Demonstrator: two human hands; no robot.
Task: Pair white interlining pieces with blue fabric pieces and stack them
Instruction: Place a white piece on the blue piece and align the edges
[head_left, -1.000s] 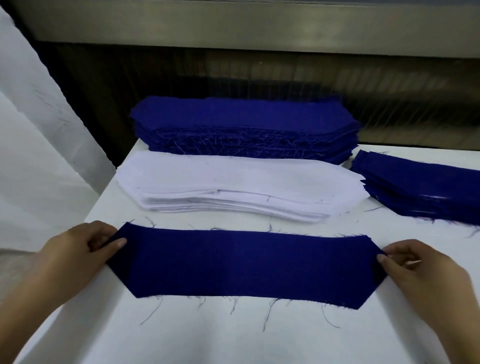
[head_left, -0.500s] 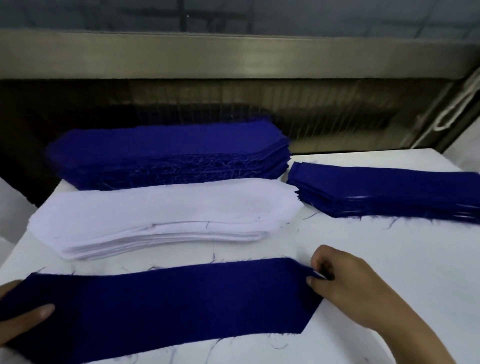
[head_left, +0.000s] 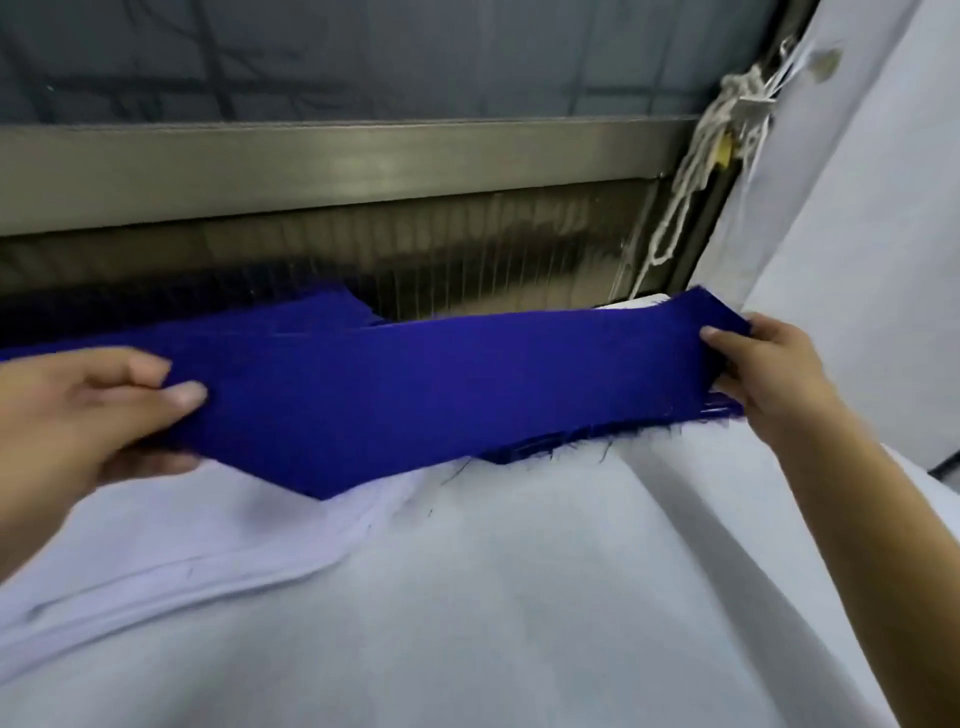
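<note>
Long royal-blue woven fabric piece (head_left: 441, 395), ends cut to a point, edges frayed and thready. Spans the air, nearly flat, over the stack of white interlining pieces (head_left: 208, 535). Pinched at either end by left hand (head_left: 88, 410) and right hand (head_left: 763, 364), thumbs on top.

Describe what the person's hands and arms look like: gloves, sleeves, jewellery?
The left hand and right hand are bare: no gloves, no rings visible. Nails look short and unpainted. Both forearms are uncovered to the frame edge, with no sleeve, watch or bracelet in view.
</note>
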